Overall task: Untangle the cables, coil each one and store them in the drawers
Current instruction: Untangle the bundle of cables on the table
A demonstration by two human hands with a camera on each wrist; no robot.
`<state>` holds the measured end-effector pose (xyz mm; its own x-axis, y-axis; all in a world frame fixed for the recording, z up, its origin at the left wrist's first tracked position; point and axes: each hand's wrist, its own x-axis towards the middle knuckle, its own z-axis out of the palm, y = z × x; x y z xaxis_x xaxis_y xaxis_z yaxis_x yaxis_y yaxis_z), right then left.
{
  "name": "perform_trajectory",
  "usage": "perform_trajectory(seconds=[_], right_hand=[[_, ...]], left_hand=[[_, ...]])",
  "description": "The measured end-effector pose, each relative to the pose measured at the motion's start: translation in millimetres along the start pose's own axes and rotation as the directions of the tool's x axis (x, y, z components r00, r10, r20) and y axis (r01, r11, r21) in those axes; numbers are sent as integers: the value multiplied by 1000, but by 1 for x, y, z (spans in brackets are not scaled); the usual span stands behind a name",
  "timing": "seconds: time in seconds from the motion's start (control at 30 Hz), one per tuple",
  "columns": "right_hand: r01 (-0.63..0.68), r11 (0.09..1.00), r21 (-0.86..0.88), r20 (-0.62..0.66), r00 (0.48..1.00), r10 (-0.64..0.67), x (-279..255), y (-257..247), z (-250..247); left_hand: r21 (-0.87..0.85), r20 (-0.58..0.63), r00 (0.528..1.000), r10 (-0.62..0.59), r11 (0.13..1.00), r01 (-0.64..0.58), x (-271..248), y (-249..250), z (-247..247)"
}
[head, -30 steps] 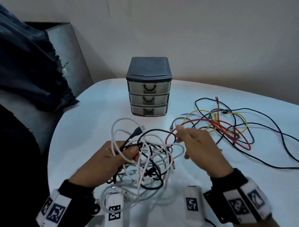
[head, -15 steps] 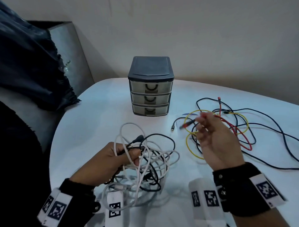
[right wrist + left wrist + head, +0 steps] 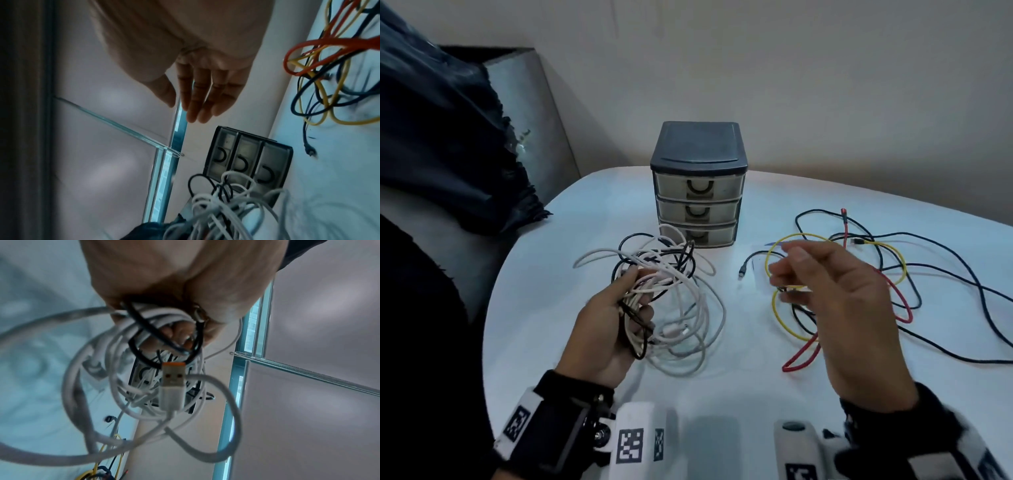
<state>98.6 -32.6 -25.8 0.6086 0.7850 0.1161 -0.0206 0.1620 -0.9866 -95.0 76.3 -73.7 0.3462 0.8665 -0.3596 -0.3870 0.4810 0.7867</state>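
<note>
My left hand (image 3: 619, 305) grips a tangled bundle of white and black cables (image 3: 674, 294), lifted off the table in front of the drawer unit. In the left wrist view a white USB plug (image 3: 173, 386) with an orange tip hangs from that bundle (image 3: 123, 386). My right hand (image 3: 822, 284) hovers empty with straight, relaxed fingers (image 3: 197, 100) above the loose red cable (image 3: 900, 308), yellow cable (image 3: 780, 315) and dark cables (image 3: 945, 274) on the right. The small three-drawer unit (image 3: 698, 192) stands at the back with all drawers closed.
The white round table (image 3: 756, 383) curves away at the left, where a grey sofa (image 3: 524, 113) with dark cloth (image 3: 438, 144) stands. A black cable end with a plug (image 3: 743, 272) lies between the two cable groups. A wall runs behind the drawers.
My right hand has let go of the red cable, which now lies on the table, and has opened. My left hand has raised the white and black bundle toward the drawers.
</note>
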Motion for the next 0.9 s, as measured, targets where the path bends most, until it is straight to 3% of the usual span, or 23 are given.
perform_trajectory(seconds=[0.17,0.3,0.53,0.63,0.8,0.9], right_hand=[[-3,984,-176,165,986,32,-8,18,15],[46,971,-235,231,973,9,-13,25,21],[83,942,-326,191,981,-20,-8,36,18],[103,918,-383,250,968,-5,-11,41,23],[250,789,-560,268,957,-113,-12,51,30],[277,815,-509,212,958,-193,-8,49,30]], left_hand=[[53,-4,994,105,993,-105,-2,-5,5],[-8,8,986,166,986,-166,-3,-7,12],[-326,0,999,47,944,-44,-2,4,5],[-367,17,1000,16,930,-9,0,3,3],[-387,81,997,-16,921,47,1,-6,6],[-417,108,994,10,908,36,1,-5,5]])
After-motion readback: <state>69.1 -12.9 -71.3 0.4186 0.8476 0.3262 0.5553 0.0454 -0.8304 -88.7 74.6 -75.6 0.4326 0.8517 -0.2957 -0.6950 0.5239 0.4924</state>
